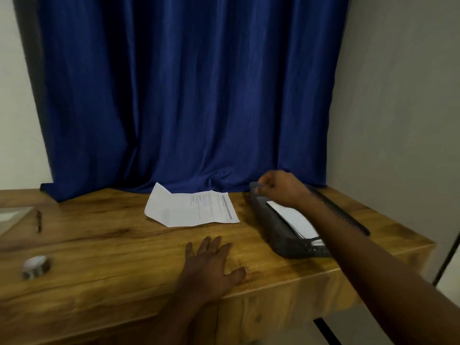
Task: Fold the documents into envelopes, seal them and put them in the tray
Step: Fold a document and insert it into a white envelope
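A creased printed document [191, 207] lies unfolded on the wooden table [112, 245] near the curtain. To its right stands a black mesh tray [286, 242] with a white envelope [293, 220] inside. My right hand [278, 188] hovers over the tray's far end with fingers curled; whether it touches or holds the tray rim is unclear. My left hand [211, 265] rests flat on the table, fingers spread, in front of the document.
A roll of tape [36, 266] sits near the table's left front. At the far left lie a clear sleeve of envelopes [13, 217] and a pen [38, 220]. A blue curtain [186, 95] hangs behind; a wall stands on the right.
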The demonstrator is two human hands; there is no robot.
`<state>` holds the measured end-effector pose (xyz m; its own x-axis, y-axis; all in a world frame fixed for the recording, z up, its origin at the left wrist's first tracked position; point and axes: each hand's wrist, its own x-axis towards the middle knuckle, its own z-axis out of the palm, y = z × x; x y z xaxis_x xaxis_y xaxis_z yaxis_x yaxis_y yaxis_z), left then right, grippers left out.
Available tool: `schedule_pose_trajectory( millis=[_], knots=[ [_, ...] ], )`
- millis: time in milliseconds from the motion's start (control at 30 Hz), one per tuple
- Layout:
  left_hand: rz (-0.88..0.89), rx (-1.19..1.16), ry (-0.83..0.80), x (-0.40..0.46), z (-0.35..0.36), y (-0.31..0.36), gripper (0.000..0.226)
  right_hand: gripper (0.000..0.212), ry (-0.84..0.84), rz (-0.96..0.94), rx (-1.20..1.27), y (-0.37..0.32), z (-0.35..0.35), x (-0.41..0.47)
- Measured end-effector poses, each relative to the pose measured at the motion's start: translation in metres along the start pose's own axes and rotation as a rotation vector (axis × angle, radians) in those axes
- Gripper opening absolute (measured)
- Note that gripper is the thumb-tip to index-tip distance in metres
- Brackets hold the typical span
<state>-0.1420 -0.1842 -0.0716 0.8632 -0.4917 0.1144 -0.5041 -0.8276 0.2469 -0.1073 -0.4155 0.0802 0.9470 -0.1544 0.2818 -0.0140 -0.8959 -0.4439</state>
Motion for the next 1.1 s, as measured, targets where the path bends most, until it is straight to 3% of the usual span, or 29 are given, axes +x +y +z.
schedule_pose_trajectory(
  millis=[100, 233, 300, 400, 500, 633, 767, 967, 1100],
  knots=[
    [0.019, -0.110, 0.078, -0.003, 0.000, -0.005, 0.075, 0.023, -0.068, -0.087, 0.094, -0.035, 0.052, -0.004],
    [-0.080, -0.530, 0.266, -0.024, -0.010, -0.020, 0.047, 0.043, -0.153, -0.149, 0.133, -0.067, 0.127, -0.008],
    [-0.091, -0.498, 0.311, -0.041, -0.017, -0.038, 0.041, 0.048, -0.112, -0.198, 0.103, -0.080, 0.162, -0.009],
    [-0.111, -0.333, 0.337, -0.070, -0.029, -0.085, 0.050, 0.060, -0.063, -0.253, -0.017, -0.095, 0.203, -0.006],
    [-0.193, -0.196, 0.348, -0.098, -0.045, -0.129, 0.049, 0.071, -0.163, -0.264, -0.089, -0.100, 0.224, -0.003],
    [-0.196, -0.228, 0.452, -0.115, -0.053, -0.141, 0.032, 0.084, -0.284, -0.251, -0.159, -0.097, 0.229, -0.001],
    [-0.123, -0.087, 0.446, -0.113, -0.045, -0.131, 0.041, 0.074, -0.308, -0.293, -0.146, -0.100, 0.221, -0.018],
    [0.114, -0.037, 0.578, -0.122, -0.047, -0.118, 0.021, 0.061, -0.301, -0.445, -0.110, -0.110, 0.193, -0.096],
    [0.174, -0.025, 0.625, -0.114, -0.051, -0.097, 0.026, 0.052, -0.294, -0.537, -0.059, -0.107, 0.184, -0.131]
  ],
)
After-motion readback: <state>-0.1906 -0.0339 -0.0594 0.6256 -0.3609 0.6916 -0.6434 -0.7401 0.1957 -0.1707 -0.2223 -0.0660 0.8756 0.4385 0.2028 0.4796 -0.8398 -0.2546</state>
